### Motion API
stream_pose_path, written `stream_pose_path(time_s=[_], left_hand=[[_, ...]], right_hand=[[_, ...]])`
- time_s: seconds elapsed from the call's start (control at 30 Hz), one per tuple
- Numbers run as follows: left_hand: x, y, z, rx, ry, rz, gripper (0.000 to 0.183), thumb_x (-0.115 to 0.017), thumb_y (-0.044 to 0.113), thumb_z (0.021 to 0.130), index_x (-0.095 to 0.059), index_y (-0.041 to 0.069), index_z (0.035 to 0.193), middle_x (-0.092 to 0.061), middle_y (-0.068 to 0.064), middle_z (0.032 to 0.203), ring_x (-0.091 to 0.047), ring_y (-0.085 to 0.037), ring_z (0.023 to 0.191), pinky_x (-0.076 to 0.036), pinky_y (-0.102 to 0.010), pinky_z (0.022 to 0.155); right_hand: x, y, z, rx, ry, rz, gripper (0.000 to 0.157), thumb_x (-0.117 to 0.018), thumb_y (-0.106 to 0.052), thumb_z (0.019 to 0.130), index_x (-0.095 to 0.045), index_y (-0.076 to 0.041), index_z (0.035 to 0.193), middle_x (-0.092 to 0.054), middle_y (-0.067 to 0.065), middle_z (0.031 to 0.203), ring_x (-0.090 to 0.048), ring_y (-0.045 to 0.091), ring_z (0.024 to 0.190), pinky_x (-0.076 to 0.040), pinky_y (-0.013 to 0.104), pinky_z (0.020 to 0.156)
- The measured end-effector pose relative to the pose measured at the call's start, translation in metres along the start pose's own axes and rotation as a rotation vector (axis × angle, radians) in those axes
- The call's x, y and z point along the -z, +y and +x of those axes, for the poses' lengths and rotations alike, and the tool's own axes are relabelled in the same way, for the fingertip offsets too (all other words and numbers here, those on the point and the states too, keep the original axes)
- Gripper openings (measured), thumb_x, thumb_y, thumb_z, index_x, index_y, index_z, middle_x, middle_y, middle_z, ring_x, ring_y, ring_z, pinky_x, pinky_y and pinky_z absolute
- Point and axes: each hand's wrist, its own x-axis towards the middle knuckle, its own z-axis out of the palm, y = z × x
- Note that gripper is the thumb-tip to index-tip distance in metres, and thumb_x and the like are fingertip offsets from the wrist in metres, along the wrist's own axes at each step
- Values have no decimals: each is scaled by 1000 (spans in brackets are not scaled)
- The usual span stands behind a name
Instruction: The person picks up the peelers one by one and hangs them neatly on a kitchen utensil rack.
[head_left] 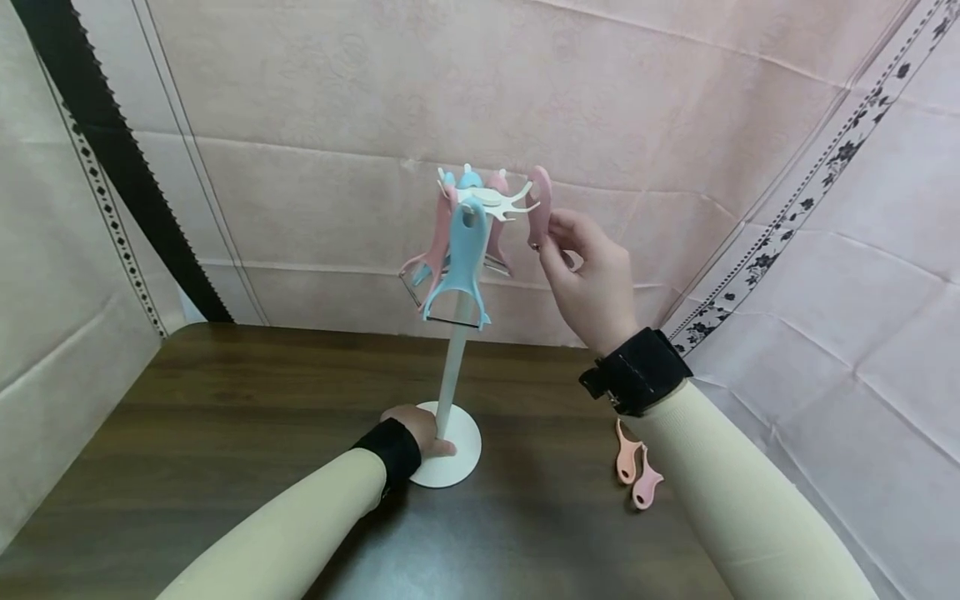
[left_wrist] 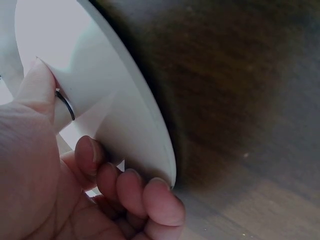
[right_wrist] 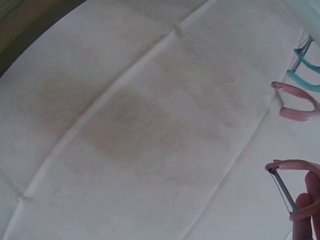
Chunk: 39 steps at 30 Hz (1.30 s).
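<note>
- The right hand [head_left: 588, 279] is up at the top of a tall white metal stand with a round base [head_left: 459, 367], pinching a pink plastic peeler [head_left: 540, 206] by its handle, right next to one of the white hook arms at the crown.
- In the right wrist view that pink peeler [right_wrist: 292, 187] shows its Y-shaped head and metal blade, with a fingertip [right_wrist: 303, 210] against it. Can't tell from any view whether its hole is actually over the hook or just beside it.
- The left hand [head_left: 416, 429] is down low, gripping the stand's base. The left wrist view shows the thumb on top by the pole and the fingers [left_wrist: 127, 190] curled under the disc's rim.
- Already hanging on the stand: a light blue plastic peeler [head_left: 459, 267] facing the camera, plus more pink and blue ones behind it, all blades down.
- Two more small pink peelers [head_left: 636, 471] lie on the dark brown wooden bench [head_left: 225, 417], just beside the right forearm and well apart from the stand.
- Behind it all hangs a pale pink cloth backdrop [head_left: 315, 125] with creases.
</note>
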Motion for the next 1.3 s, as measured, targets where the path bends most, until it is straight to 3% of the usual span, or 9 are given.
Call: stream_pose_path(time_s=[0.27, 0.6, 0.9, 1.3], left_hand=[[-4, -2, 4, 4, -5, 2, 53, -66, 67, 78, -71, 14, 75, -60, 3, 63, -58, -18, 67, -48, -38, 64], [-6, -3, 6, -10, 0, -4, 51, -66, 65, 78, -71, 14, 76, -59, 3, 63, -57, -17, 66, -48, -38, 64], [-4, -3, 5, -12, 1, -12, 50, -67, 64, 78, -71, 13, 77, -60, 3, 63, -58, -17, 66, -48, -38, 65], [-3, -1, 4, 0, -17, -34, 49, -68, 62, 78, -71, 13, 80, -61, 2, 65, -58, -18, 69, -48, -39, 67]], right_hand=[[-1, -4, -2, 13, -37, 4, 17, -60, -9, 95, -64, -4, 110, -71, 3, 101, -64, 8, 88, -50, 26, 71], [-2, -4, -5, 15, -88, -1, 14, -64, -10, 93, -63, -4, 106, -64, 4, 102, -63, 10, 96, -53, 27, 78], [-5, -3, -7, 1, -139, 27, 9, -64, -12, 92, -60, -6, 98, -63, 2, 107, -60, 11, 106, -45, 29, 95], [-10, 0, -15, 48, -168, 102, 10, -64, -13, 92, -58, -7, 97, -63, 2, 105, -61, 12, 99, -46, 30, 93]])
